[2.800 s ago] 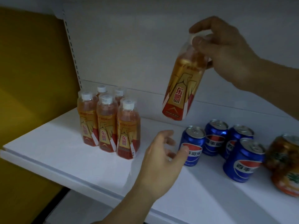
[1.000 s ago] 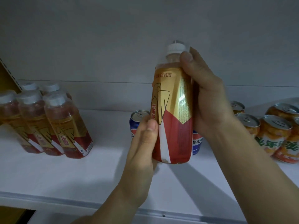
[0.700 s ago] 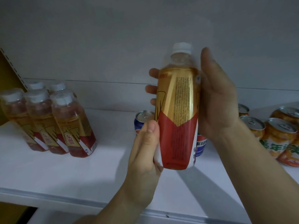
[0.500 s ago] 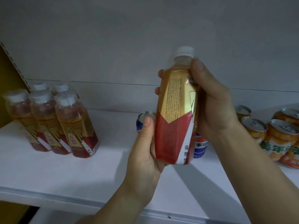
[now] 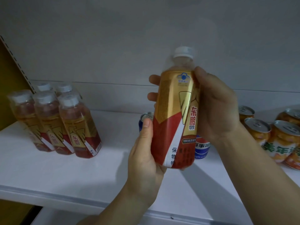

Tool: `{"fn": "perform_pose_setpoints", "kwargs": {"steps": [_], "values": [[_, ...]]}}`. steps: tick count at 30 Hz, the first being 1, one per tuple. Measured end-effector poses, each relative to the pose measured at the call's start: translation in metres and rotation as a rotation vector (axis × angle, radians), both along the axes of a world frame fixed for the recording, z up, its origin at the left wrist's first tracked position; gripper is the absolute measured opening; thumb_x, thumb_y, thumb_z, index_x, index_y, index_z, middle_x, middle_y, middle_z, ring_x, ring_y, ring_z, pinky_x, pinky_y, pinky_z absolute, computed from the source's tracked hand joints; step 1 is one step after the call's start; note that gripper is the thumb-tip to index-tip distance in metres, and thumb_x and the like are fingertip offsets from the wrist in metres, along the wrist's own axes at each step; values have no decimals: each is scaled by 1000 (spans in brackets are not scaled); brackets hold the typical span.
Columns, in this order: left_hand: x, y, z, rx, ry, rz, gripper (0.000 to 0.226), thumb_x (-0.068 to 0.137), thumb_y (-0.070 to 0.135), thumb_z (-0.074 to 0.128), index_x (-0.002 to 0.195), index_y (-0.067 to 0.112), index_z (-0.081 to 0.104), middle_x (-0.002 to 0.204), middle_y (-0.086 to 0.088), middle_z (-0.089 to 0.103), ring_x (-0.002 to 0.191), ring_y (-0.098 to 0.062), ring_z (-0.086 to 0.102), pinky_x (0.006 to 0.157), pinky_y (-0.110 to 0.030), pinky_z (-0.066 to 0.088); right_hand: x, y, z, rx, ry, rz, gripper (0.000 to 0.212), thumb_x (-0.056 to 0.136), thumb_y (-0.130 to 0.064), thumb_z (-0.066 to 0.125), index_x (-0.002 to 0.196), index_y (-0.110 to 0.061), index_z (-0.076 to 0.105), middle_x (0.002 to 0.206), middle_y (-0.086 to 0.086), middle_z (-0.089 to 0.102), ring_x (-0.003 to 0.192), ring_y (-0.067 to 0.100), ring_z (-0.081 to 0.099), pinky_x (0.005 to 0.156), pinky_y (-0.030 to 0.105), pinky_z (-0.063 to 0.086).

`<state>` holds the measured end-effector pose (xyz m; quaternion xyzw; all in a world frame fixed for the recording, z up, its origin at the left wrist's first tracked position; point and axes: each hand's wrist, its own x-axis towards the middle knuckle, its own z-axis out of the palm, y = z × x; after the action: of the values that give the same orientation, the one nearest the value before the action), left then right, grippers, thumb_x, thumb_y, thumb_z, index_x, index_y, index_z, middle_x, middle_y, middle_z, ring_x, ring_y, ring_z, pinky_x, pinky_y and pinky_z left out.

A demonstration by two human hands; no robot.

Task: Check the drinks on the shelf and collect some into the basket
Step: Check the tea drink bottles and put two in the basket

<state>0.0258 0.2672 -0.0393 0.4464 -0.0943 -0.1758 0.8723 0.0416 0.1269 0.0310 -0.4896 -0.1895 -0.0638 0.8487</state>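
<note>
A gold-and-red drink bottle (image 5: 176, 114) with a white cap is held upright in front of the white shelf (image 5: 65, 168). My right hand (image 5: 215, 108) wraps its upper body, fingertips showing on the bottle's left side. My left hand (image 5: 144, 158) grips its lower part, thumb up along the left edge. The label's red characters face me. No basket is in view.
Several matching bottles (image 5: 65, 122) stand at the shelf's left. Blue cola cans (image 5: 201, 146) sit behind the held bottle, partly hidden. Orange drink cans (image 5: 276, 137) fill the right side. A yellow panel (image 5: 9, 88) borders the left.
The bottle has turned in my hands: the fine-print side gave way to the front label with red characters. Both hands kept their hold.
</note>
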Motion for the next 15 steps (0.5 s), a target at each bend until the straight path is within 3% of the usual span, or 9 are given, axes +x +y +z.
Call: {"fn": "perform_pose_setpoints", "kwargs": {"steps": [3, 6, 9, 11, 13, 15], "values": [[2, 1, 1, -15, -92, -1, 50, 78, 56, 65, 115, 23, 76, 121, -10, 74, 113, -26, 72, 86, -37, 62, 3, 4, 2, -66, -11, -146, 91, 73, -50, 82, 139, 1, 47, 120, 28, 61, 96, 40, 67, 84, 49, 58], [1, 0, 2, 39, -257, 69, 39, 82, 53, 62, 106, 25, 76, 111, -7, 76, 104, -19, 74, 80, -27, 60, 6, 5, 2, -168, -4, -288, 90, 64, -57, 84, 132, -6, 56, 108, 17, 69, 95, 37, 69, 84, 49, 57], [3, 1, -1, 48, -273, 121, 35, 86, 53, 64, 104, 27, 77, 108, -7, 76, 102, -19, 74, 79, -26, 59, 6, 8, 1, -185, 25, -282, 89, 65, -59, 80, 133, -7, 56, 105, 13, 71, 96, 33, 71, 83, 49, 58], [2, 2, -2, 28, -227, 106, 49, 79, 60, 68, 112, 24, 76, 115, -9, 76, 108, -23, 73, 84, -35, 61, 6, 9, 1, -148, 35, -224, 86, 76, -58, 77, 139, -5, 53, 116, 18, 66, 105, 41, 67, 92, 58, 56], [1, 3, -3, 31, -178, 93, 65, 72, 67, 72, 121, 24, 72, 120, -10, 74, 114, -30, 71, 94, -50, 58, 4, 9, 1, -108, 53, -152, 76, 87, -48, 62, 146, -2, 47, 126, 26, 59, 116, 53, 59, 101, 61, 51], [2, 5, -3, 51, -142, 92, 57, 73, 63, 71, 117, 26, 73, 115, -6, 77, 110, -25, 73, 97, -53, 56, 4, 7, 0, -114, 57, -140, 71, 87, -36, 56, 147, 0, 42, 129, 36, 55, 121, 59, 55, 101, 63, 49]]}}
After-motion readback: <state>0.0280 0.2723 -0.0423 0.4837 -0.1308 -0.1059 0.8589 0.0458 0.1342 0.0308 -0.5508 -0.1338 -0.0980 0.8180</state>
